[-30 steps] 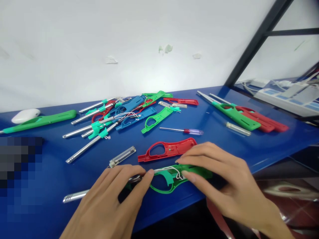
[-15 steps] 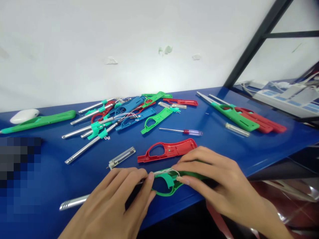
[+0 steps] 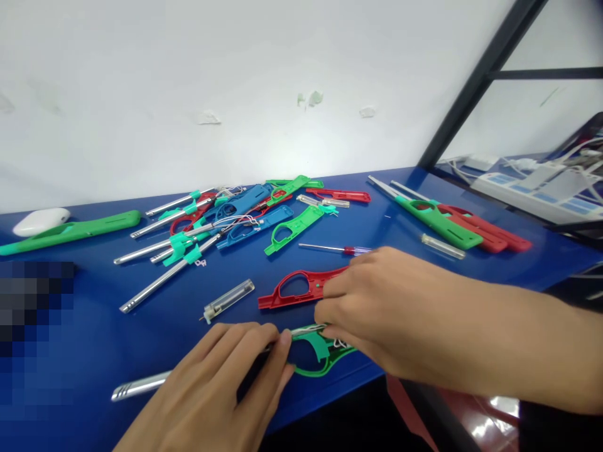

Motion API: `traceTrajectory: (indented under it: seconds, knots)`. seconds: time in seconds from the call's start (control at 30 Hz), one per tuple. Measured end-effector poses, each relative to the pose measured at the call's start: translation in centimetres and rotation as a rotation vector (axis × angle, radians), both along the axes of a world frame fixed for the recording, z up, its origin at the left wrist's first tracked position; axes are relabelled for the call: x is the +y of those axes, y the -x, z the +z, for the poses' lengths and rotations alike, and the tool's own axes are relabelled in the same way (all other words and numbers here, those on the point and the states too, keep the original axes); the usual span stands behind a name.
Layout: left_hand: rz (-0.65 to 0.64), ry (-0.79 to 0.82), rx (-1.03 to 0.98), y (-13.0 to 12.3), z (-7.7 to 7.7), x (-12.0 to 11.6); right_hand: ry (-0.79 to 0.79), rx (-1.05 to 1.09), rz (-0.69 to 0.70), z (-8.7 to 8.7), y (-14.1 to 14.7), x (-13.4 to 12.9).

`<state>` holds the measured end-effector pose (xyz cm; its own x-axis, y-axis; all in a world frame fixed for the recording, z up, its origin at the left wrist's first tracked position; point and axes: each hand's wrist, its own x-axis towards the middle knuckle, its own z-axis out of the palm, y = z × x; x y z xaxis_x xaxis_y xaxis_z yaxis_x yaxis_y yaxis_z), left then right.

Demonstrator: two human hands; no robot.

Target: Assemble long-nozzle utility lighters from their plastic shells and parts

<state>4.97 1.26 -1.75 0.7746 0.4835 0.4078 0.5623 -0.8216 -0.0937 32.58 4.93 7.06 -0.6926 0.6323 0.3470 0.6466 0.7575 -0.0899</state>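
My left hand (image 3: pixel 214 383) is closed around the front of a half-built long-nosed lighter, holding its green handle shell (image 3: pixel 320 371) near the table's front edge. The lighter's metal tube (image 3: pixel 141 385) sticks out to the left from under that hand. A turquoise trigger (image 3: pixel 319 346) sits in the open shell. Over the shell, my right hand (image 3: pixel 367 314) is bent with its fingertips pinched together on a white wire (image 3: pixel 308 329) beside the trigger. The fingertips are partly hidden. A loop of wire (image 3: pixel 342 343) shows below them. Just behind lies a red handle shell (image 3: pixel 294 289), partly covered by my right hand.
A clear fuel tank (image 3: pixel 228 301) lies left of the red shell. Behind are a screwdriver (image 3: pixel 325 248), several metal tubes (image 3: pixel 160 282) with turquoise triggers, and a blue shell (image 3: pixel 257 226). Whole lighters (image 3: pixel 438 220) lie right; a green lighter (image 3: pixel 89 229) and white case (image 3: pixel 40 221) lie left.
My right hand has turned over the shell and shifted left, its fingers closing together at the wire. It now covers the red shell's right end. My left hand stays in place.
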Motion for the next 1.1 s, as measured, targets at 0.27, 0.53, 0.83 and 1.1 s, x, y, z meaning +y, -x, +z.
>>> traceTrajectory:
  seconds: [0.27,0.53,0.83,1.1]
  knots:
    - [0.010,0.068,0.047,-0.4,0.5,0.0,-0.098,-0.349,0.231,1.4,2.6,-0.6]
    - [0.057,0.113,-0.074,-0.1,-0.8,-0.4,0.103,-0.572,0.174,3.3,2.8,0.3]
    - [0.041,0.115,-0.048,-0.5,0.0,-0.5,0.117,-0.591,0.166,2.9,3.9,0.7]
    - [0.038,0.164,-0.076,-1.0,0.5,-0.5,-0.014,-0.536,0.276,2.4,3.8,0.3]
